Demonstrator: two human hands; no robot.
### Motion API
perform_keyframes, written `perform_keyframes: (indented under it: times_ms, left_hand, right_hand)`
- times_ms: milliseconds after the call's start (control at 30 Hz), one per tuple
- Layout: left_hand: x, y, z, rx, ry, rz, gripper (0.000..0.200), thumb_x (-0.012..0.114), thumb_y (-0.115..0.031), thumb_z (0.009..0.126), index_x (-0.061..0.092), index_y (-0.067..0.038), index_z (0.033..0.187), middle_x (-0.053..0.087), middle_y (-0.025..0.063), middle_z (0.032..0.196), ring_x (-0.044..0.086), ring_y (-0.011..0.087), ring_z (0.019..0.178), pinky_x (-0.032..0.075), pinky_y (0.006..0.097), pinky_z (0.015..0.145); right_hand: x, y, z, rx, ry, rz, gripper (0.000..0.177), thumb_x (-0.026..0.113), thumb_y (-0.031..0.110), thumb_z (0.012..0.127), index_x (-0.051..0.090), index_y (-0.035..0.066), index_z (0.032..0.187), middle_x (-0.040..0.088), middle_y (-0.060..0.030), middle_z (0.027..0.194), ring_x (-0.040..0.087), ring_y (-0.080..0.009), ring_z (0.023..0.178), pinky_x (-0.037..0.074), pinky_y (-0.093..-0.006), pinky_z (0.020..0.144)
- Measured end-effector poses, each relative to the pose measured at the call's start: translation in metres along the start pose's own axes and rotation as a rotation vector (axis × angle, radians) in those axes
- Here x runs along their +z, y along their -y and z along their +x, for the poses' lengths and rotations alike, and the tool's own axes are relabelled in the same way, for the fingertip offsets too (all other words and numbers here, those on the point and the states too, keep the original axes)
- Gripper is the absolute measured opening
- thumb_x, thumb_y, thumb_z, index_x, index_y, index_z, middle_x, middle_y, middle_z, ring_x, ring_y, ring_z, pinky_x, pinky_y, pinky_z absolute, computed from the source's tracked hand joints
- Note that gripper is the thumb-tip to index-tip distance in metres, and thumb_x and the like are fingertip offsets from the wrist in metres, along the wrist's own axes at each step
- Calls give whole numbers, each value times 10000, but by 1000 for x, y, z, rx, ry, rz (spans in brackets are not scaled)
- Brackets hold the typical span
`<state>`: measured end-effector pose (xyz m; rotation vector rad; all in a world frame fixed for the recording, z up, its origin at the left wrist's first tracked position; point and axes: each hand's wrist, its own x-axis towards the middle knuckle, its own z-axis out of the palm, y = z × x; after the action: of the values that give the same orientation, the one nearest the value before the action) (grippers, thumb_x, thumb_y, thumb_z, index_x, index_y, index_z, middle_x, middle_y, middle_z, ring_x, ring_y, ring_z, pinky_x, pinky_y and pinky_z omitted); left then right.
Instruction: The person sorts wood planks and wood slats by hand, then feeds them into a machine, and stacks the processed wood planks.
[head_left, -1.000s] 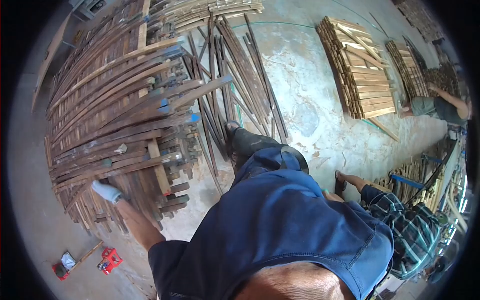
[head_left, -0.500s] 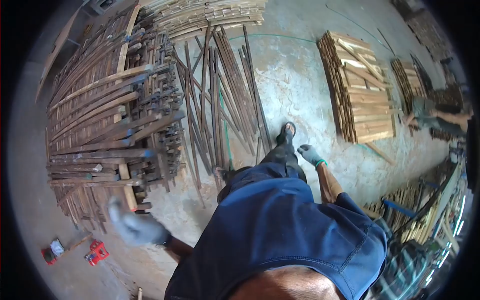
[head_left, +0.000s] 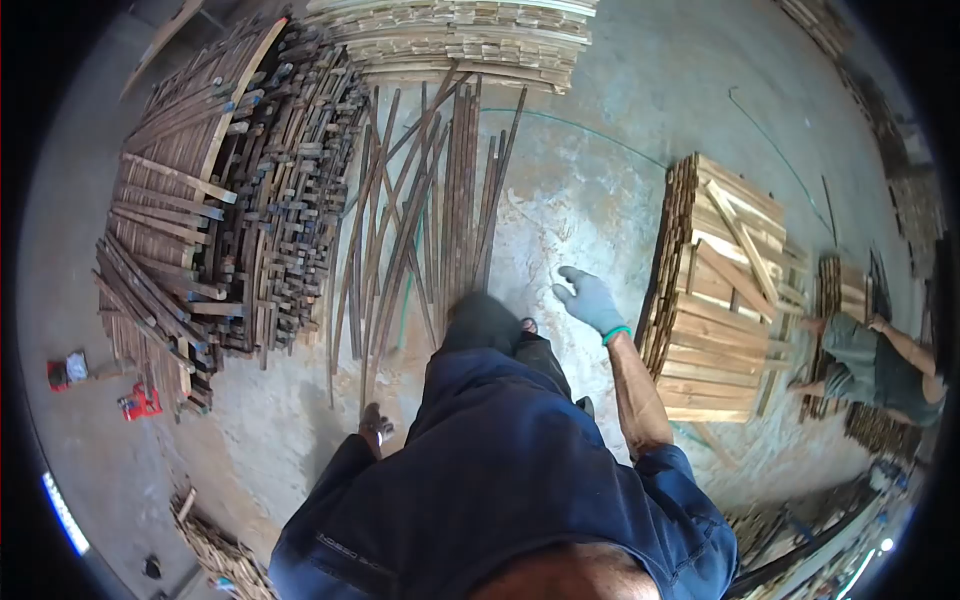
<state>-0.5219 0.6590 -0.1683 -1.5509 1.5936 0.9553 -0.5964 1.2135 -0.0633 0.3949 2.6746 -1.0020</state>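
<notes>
- Since the frame half a second back, the view has swung. The block-shaped stack of pale sawn wooden boards now sits just right of the right hand. The left hand, then a blur at lower left, has left the view.
- Right hand: it wears a grey knit glove with a green cuff and is raised ahead of the body, fingers spread wide. We see nothing held in it.
- Left hand: not shown, so we cannot state its grip.
- Nearest things: the fan of loose dark thin wooden slats lies on the grey concrete floor, ahead and left of the right hand. The stack of pale sawn wooden boards lies near on its right. The hand hangs between the two and touches neither.
- Axis: the dark slats run lengthwise away from the person, with far ends toward a long row of pale stacked slats. The pale boards run crosswise, cut ends facing the hand.
- The right hand is the only hand we see near either.
</notes>
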Motion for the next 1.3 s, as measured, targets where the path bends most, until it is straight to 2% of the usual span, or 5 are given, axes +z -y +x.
perform_keyframes:
  times_ms: [267,467,667,900,1300]
  left_hand:
    - [165,20,-16,88,327,332,383,577,-320,912,624,-5,1125,655,96,980,605,210,782,487,357,689]
    - [353,-179,-54,696,395,-3,365,594,-295,910,624,-5,1131,647,52,920,568,139,738,472,301,647]
    - [328,-332,-236,1079,206,-476,387,623,-244,901,603,-34,1225,653,40,955,568,105,769,467,270,653]
    - [415,-278,-145,195,91,-1331,473,576,-313,930,511,-86,1340,649,101,1024,635,211,831,521,350,696]
    - [564,-285,-102,-319,106,-1911,575,487,-366,952,333,-114,1446,512,181,1317,552,326,1109,487,475,900]
  right_hand:
    - [-22,-31,102,-276,217,-176,424,607,359,857,589,104,1196,666,-191,1033,641,-364,946,498,-454,836]
    - [-104,-103,174,36,479,-475,485,632,407,850,597,83,1208,673,-193,1077,635,-357,1023,497,-430,885]
    - [-158,-114,293,-62,651,-683,526,631,453,839,605,76,1205,679,-192,1060,643,-350,1015,504,-423,880]
    - [-118,-51,466,-420,941,-738,443,595,417,829,673,59,1078,682,-192,1037,635,-357,1001,495,-414,881]
    - [168,43,675,-913,1004,-949,322,595,381,829,685,86,920,672,-205,924,634,-401,877,502,-472,752]
